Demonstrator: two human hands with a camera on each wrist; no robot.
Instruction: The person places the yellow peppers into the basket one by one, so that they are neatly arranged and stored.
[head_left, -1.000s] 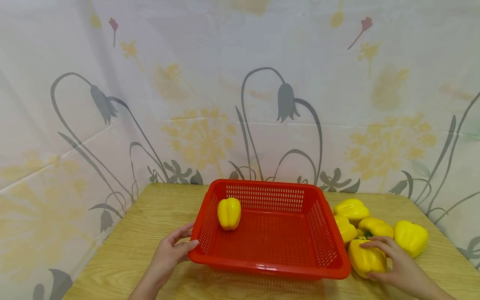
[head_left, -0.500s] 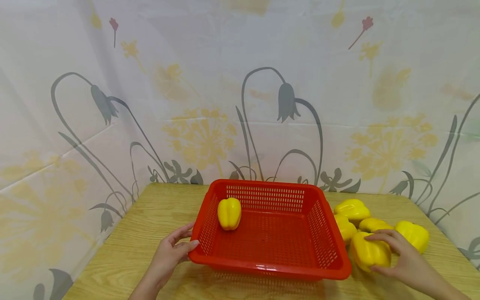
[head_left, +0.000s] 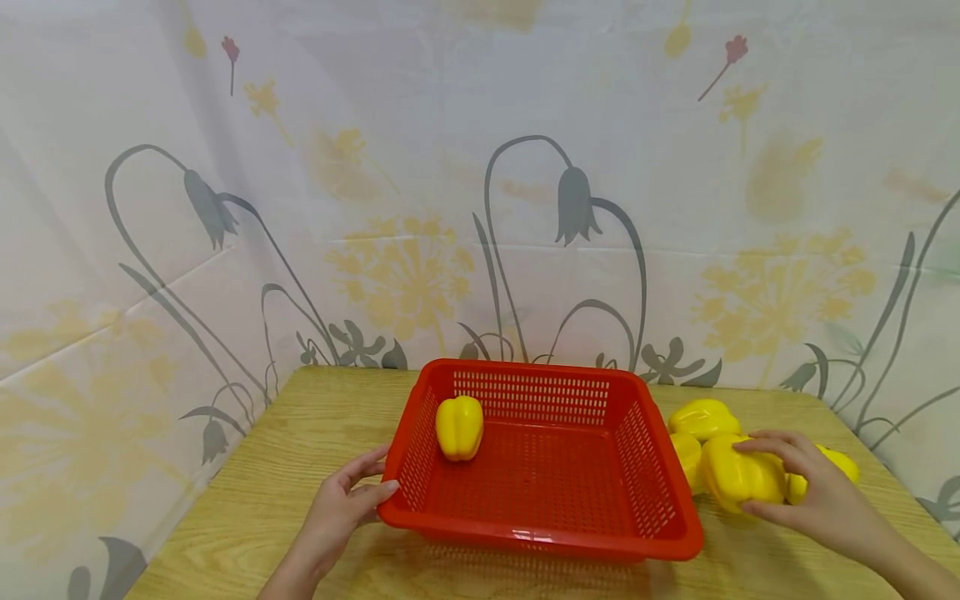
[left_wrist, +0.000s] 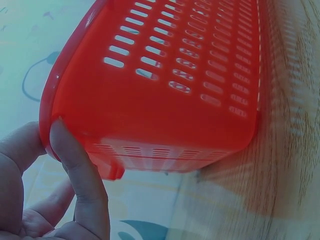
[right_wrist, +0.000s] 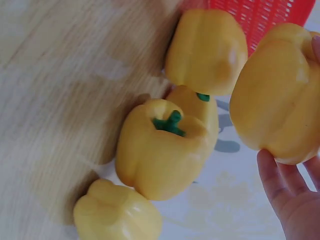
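My left hand (head_left: 341,508) grips the near left corner of a red plastic basket (head_left: 525,542), thumb and fingers on either side of the rim, as the left wrist view also shows. Inside the basket a yellow bell pepper (head_left: 459,427) lies against the left wall. To the right of the basket my right hand (head_left: 813,492) holds another yellow bell pepper (head_left: 742,473) between thumb and fingers. The right wrist view shows this held pepper (right_wrist: 275,95) lifted over the table, apart from the green-stemmed pepper (right_wrist: 165,150) beneath.
Several yellow peppers (head_left: 703,418) sit close together on the wooden table (head_left: 322,425), right of the basket and partly hidden behind the right hand and held pepper. A wall covering with a flower print (head_left: 525,275) rises behind the table's back edge.
My right hand has raised the yellow bell pepper from the front of the group, bringing it up and slightly right. My left hand and the basket stay in place.
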